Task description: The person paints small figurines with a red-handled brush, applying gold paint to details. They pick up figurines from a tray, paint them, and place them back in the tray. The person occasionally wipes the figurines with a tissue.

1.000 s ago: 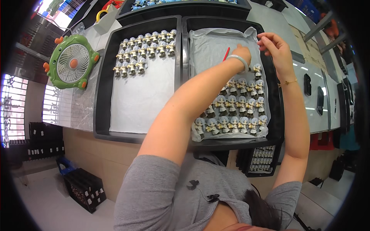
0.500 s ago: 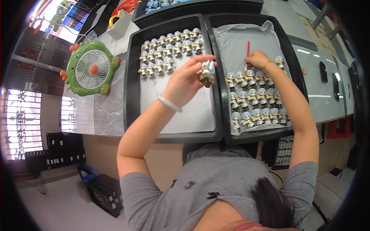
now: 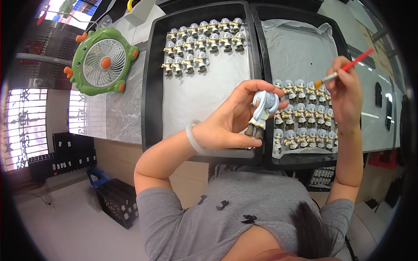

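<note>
Between the fingers and thumb of my left hand [image 3: 233,117] is a small figurine [image 3: 264,111] with pale blue-grey hair, a white outfit and brown boots. It tilts above the divider between two black trays. My right hand [image 3: 346,91] grips a paintbrush [image 3: 346,68] with a red handle, a metal band and yellowish bristles; the bristles point left over the right tray. Several matching figurines [image 3: 300,112] lie in rows in the near half of that tray. More figurines [image 3: 190,45] stand in rows at the far end of the left tray.
White paper lines the left tray [image 3: 151,100] and the right tray [image 3: 300,163]. A green animal-shaped fan [image 3: 106,61] stands on the grey table at the left. Dark handheld objects [image 3: 378,95] lie at the right. Below the table on the left is a black crate [image 3: 115,211].
My left hand has come nearer with the figurine, now turned differently. My right hand has lifted the brush from the right tray and moved right, with its handle now slanting up to the right.
</note>
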A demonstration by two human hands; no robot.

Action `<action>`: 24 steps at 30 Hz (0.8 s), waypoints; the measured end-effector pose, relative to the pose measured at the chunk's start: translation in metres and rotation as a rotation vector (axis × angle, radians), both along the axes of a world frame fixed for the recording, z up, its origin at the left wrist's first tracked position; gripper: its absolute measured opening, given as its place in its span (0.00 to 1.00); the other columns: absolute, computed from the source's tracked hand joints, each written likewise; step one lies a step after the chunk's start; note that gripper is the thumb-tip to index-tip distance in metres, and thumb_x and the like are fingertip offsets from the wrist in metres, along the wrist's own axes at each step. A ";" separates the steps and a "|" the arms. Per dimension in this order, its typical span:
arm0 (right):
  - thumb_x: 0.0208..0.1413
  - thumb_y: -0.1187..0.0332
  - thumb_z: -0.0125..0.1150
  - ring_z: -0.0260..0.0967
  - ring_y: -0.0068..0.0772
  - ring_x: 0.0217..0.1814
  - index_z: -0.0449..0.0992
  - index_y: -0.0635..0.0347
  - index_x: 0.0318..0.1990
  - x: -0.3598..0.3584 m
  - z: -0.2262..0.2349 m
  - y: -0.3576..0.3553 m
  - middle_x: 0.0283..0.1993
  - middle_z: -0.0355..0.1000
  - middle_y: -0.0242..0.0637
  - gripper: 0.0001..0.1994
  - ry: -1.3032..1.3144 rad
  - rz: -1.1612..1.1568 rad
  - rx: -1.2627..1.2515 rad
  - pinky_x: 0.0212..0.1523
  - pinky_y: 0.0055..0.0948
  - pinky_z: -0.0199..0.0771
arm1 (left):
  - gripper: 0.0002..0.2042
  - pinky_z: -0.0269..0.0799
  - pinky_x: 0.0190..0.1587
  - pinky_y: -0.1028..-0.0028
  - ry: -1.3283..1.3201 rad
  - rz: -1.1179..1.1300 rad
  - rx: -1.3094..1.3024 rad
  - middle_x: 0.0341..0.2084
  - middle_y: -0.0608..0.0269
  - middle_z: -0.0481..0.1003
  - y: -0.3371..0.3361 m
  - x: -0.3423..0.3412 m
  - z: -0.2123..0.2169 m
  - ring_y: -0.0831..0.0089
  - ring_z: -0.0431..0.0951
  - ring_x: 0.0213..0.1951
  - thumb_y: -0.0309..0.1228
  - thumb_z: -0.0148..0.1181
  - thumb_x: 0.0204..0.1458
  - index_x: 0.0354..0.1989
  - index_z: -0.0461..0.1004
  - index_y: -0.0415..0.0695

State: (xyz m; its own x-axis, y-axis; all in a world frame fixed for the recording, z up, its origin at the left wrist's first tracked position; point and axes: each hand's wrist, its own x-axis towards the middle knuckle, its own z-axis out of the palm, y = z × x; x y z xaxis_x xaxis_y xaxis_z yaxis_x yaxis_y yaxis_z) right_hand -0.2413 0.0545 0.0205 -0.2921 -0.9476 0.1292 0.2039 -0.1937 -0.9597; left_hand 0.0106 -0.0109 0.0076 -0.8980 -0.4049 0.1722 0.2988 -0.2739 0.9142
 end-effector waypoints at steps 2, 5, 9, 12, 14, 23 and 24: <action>0.51 0.68 0.46 0.57 0.13 0.22 0.65 0.62 0.34 0.011 0.005 0.010 0.23 0.64 0.29 0.07 0.042 0.014 -0.081 0.23 0.13 0.54 | 0.42 0.56 0.57 0.67 -0.030 -0.017 0.078 0.54 0.54 0.55 0.000 0.000 0.002 0.57 0.58 0.57 0.17 0.62 0.28 0.56 0.49 0.49; 0.50 0.70 0.45 0.62 0.15 0.24 0.65 0.63 0.34 0.017 0.005 0.018 0.25 0.64 0.31 0.07 0.141 0.051 -0.074 0.25 0.13 0.58 | 0.42 0.57 0.56 0.67 -0.055 -0.029 0.187 0.54 0.53 0.56 0.000 0.000 0.002 0.57 0.59 0.57 0.17 0.63 0.27 0.56 0.49 0.49; 0.49 0.72 0.46 0.62 0.16 0.24 0.66 0.65 0.35 0.019 0.000 0.021 0.30 0.64 0.34 0.07 0.169 0.055 -0.085 0.25 0.12 0.61 | 0.42 0.59 0.53 0.68 -0.064 -0.024 0.212 0.53 0.51 0.56 -0.001 0.002 0.002 0.59 0.60 0.55 0.18 0.64 0.28 0.56 0.48 0.48; 0.49 0.72 0.45 0.62 0.17 0.24 0.67 0.66 0.34 0.021 0.000 0.024 0.29 0.64 0.34 0.07 0.240 0.015 -0.098 0.26 0.13 0.61 | 0.40 0.59 0.51 0.68 -0.040 0.055 -0.057 0.52 0.50 0.57 -0.003 -0.002 -0.006 0.63 0.60 0.54 0.18 0.62 0.28 0.54 0.48 0.47; 0.49 0.73 0.45 0.61 0.17 0.25 0.67 0.67 0.34 0.024 0.002 0.024 0.29 0.64 0.35 0.07 0.267 0.029 -0.130 0.26 0.14 0.61 | 0.38 0.59 0.50 0.68 -0.071 0.130 -0.291 0.51 0.50 0.57 -0.003 -0.001 -0.012 0.64 0.60 0.53 0.17 0.61 0.28 0.53 0.49 0.46; 0.46 0.71 0.45 0.60 0.25 0.26 0.70 0.68 0.33 0.035 0.002 0.023 0.26 0.68 0.37 0.11 0.505 0.132 -0.352 0.29 0.23 0.59 | 0.34 0.60 0.46 0.68 -0.131 0.341 -0.806 0.44 0.52 0.62 -0.001 -0.003 -0.014 0.62 0.63 0.47 0.18 0.60 0.26 0.50 0.56 0.42; 0.45 0.70 0.45 0.60 0.26 0.26 0.70 0.67 0.33 0.036 0.001 0.021 0.25 0.69 0.37 0.11 0.569 0.145 -0.389 0.29 0.24 0.58 | 0.34 0.61 0.45 0.69 -0.141 0.352 -0.840 0.42 0.53 0.63 -0.001 -0.002 -0.013 0.61 0.64 0.45 0.19 0.60 0.25 0.49 0.57 0.41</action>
State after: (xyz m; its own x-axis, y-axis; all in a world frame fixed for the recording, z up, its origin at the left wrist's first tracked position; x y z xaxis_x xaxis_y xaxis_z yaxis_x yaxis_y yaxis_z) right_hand -0.2057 0.0759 0.0219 0.0474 -0.8258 0.5620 -0.2598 -0.5534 -0.7913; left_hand 0.0082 -0.0116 -0.0050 -0.7816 -0.4506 0.4314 0.1097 0.5815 0.8061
